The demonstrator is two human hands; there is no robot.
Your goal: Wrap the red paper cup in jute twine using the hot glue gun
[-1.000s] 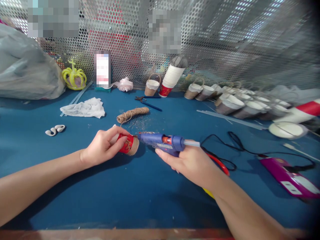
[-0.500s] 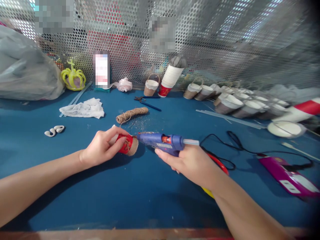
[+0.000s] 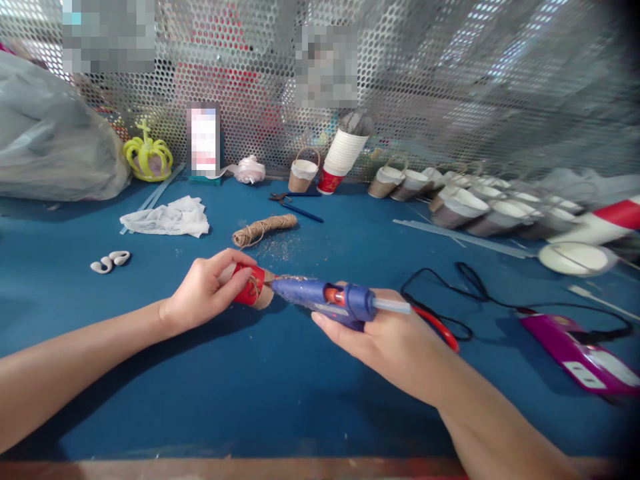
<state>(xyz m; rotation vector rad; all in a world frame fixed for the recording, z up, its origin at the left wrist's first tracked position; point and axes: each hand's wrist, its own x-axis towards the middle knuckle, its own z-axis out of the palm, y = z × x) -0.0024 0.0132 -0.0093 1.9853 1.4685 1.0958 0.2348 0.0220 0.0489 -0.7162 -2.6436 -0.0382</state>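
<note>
My left hand (image 3: 207,290) is closed around a small red paper cup (image 3: 249,285), tipped on its side with its burlap-wrapped end toward the right. A bit of twine shows against the cup's red side. In my right hand (image 3: 385,333) is a blue hot glue gun (image 3: 320,297), with a clear glue stick (image 3: 393,305) poking out of its back. The gun's nozzle is at the burlap-wrapped end of the cup; whether it touches, I cannot tell. Behind the cup lies a bundle of brown twine (image 3: 265,230).
Pliers (image 3: 297,208) and crumpled white cloth (image 3: 167,218) lie farther back. Several small baskets (image 3: 460,208) stand back right, near stacked paper cups (image 3: 345,153). A purple power strip (image 3: 575,350) and black cord (image 3: 473,283) lie right; a grey bag (image 3: 55,133) sits left.
The glue gun and my right hand have shifted slightly down and right, its rear swinging lower. The nozzle stays by the cup, which has turned a little in my left hand.
</note>
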